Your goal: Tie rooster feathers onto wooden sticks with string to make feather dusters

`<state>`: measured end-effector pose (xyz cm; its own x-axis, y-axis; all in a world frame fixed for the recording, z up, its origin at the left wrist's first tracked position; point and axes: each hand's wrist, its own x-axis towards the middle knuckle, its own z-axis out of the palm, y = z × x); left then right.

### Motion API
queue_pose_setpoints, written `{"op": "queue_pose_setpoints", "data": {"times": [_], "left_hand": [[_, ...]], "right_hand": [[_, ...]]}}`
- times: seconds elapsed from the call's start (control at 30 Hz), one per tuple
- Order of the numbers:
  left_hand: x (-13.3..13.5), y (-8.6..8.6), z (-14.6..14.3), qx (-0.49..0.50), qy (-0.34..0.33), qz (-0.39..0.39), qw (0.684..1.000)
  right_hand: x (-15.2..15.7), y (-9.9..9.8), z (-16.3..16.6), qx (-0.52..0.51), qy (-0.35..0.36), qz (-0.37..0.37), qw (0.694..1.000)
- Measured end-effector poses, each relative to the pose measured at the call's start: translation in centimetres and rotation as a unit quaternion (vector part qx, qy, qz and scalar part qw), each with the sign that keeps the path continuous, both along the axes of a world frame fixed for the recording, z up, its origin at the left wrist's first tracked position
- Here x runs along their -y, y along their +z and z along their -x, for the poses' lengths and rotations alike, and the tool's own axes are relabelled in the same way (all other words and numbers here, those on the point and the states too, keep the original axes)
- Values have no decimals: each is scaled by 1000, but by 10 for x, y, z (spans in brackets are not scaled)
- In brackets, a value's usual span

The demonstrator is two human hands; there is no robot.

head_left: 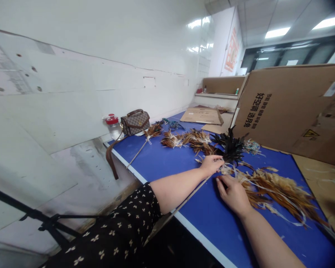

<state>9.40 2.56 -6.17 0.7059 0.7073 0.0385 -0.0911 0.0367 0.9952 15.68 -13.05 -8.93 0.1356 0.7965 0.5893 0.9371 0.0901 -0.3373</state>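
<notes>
My left hand (212, 165) is closed around the top of a thin stick (192, 193), just below a tuft of black feathers (231, 147). The stick slants down toward me, past the table's near edge. Close by on the right, my right hand (236, 195) has its thumb and fingertips drawn together; anything between them is too small to make out. Beside and under it lies a strip of brown and cream feathers (281, 186) with loose white string (289, 203). More brown feather bunches (197, 138) lie beyond my left hand.
A blue tabletop (153, 160) runs along the wall. A feather-tipped stick (136, 153), a patterned handbag (135, 123) and a red-lidded bottle (113, 126) are at the left. A large cardboard box (293, 111) stands at the right, flat cardboard (202, 115) behind. A black tripod (48, 223) stands lower left.
</notes>
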Motion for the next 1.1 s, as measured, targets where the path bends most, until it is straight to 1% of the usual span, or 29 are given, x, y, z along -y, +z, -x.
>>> {"op": "queue_pose_setpoints", "data": {"times": [0.17,0.37,0.57,0.73,0.8,0.97,1.1], "left_hand": [[2,0,2,-2,-15,3,1000],[1,0,0,-3,-8,5,1000],[-2,-7,-4,-1,-8,4,1000],[-3,-11,-9,4,-20,9,1000],[-4,-12,-10,6,-20,12,1000],[-3,-10,-9,17,-6,12,1000],[-2,-8,-7,20,1,4,1000]], "right_hand": [[1,1,0,0,0,1,1000],[0,0,1,1,-2,9,1000],[0,-1,0,5,0,1,1000],[0,-2,-1,10,5,9,1000],[-1,-4,-2,0,9,-1,1000],[-2,-7,-3,-35,7,-64,997],[-1,-6,-1,-43,-20,-67,997]]}}
